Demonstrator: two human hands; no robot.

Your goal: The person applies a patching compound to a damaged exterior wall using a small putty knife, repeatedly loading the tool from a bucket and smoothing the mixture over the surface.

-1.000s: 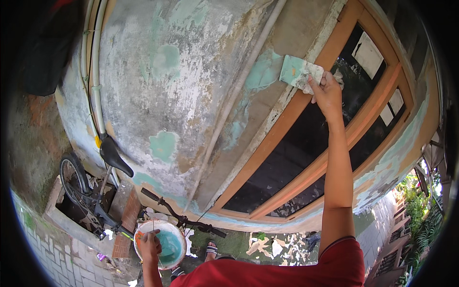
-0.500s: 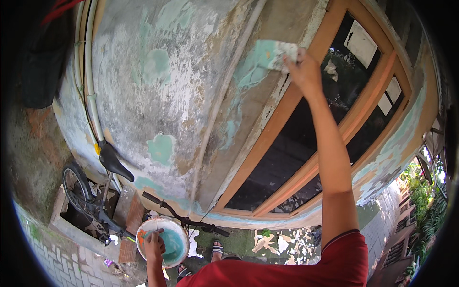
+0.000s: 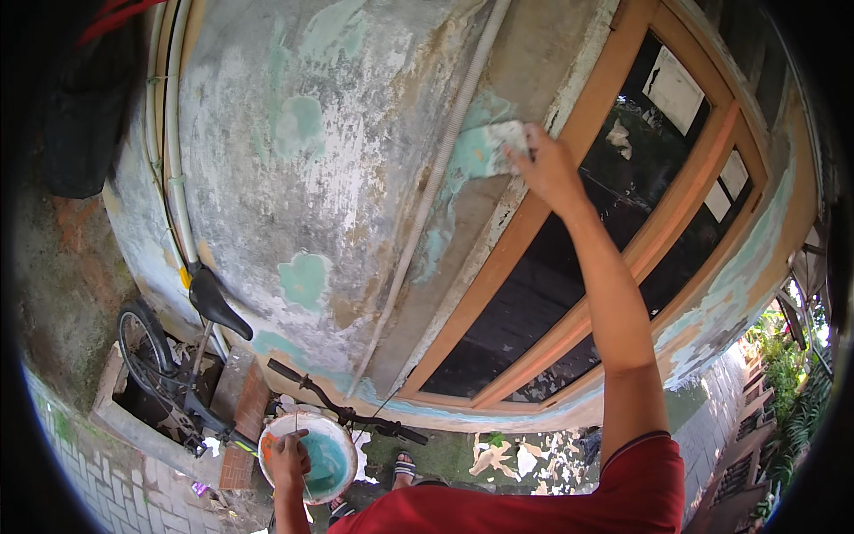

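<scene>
My right hand (image 3: 553,175) is closed on a flat white spreader (image 3: 507,145) smeared with teal paste. The spreader lies against the bare wall strip between a thin ribbed pipe (image 3: 436,178) and the wooden window frame (image 3: 569,125). Wet teal paste (image 3: 449,198) streaks the wall below and left of it. Low on the left, my left hand (image 3: 289,458) is closed around the thin wire handle of a white bucket (image 3: 265,434), which hangs at my side. Teal paste (image 3: 327,456) covers the bucket's inside, with an orange patch near its rim.
A bicycle with a black saddle (image 3: 213,303) and dark handlebar (image 3: 342,409) leans at the wall beside the bucket. Pale pipes (image 3: 178,151) run up the left. Dark window glass (image 3: 551,267) stands right. Paint flakes (image 3: 525,458) litter the ground near my sandalled feet (image 3: 404,463).
My right hand has drawn the spreader down and slightly left along the wall strip, and teal paste now shows above it. My left hand still holds the bucket's handle, barely shifted.
</scene>
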